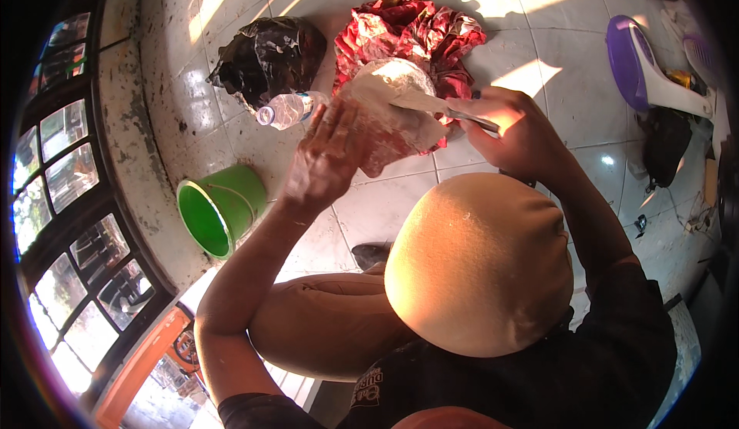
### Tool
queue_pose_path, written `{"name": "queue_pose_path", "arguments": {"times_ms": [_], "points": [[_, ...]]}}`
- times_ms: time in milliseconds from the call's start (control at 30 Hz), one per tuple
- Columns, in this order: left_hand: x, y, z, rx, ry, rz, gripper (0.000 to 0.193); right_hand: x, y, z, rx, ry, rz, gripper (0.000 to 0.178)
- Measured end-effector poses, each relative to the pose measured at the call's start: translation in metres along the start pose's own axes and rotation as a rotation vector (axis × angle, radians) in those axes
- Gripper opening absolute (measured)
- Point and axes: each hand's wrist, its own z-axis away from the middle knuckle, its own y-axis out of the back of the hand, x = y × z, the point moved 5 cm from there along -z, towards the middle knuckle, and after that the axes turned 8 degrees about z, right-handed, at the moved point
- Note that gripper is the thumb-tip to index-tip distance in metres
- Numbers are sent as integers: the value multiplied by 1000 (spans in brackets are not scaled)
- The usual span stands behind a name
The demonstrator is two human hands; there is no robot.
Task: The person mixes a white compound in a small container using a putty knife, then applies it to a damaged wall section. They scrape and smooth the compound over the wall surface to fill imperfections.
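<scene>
My right hand (512,132) is closed around the dark handle of a flat-bladed spreading tool (422,101), its blade coated in pale paste. The blade reaches left over a round mass of pale paste (399,75) on a crumpled red sheet (431,32). Beneath the blade lies a reddish-brown piece smeared with pale material (385,145); its kind is unclear. At that piece's left side is my left hand (327,155), back upward and fingers stretched out close together. Its thumb is hidden. A clear plastic bottle (289,111) lies just beyond its fingers.
A black plastic bag (273,55) lies far left on the tiled floor. A green bucket (222,207) stands near the left wall. My bent knee (477,263) rises between my arms. At the right are a purple-and-white object (639,63) and a black pouch (663,145).
</scene>
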Motion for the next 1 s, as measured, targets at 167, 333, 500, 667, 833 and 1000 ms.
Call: {"name": "queue_pose_path", "arguments": {"times_ms": [167,333,500,667,833,1000], "points": [[10,-7,1,-71,-40,26,36,13,-37,-42,-37,126,-41,22],[-8,-5,27,-163,-124,57,38,24,-56,-72,-102,17,-208,22],[-41,-20,98,-180,-117,67,47,41,-46,-62,-142,-44,-55,28],[-51,-70,138,-74,169,21,56,64,-40,-17,-347,-482,-251,24],[-36,-128,165,-180,371,-42,69,99,-53,10,-407,-552,-388,20],[-28,-114,141,-50,477,457,77,91,-42,-1,-509,-889,-454,19]]}}
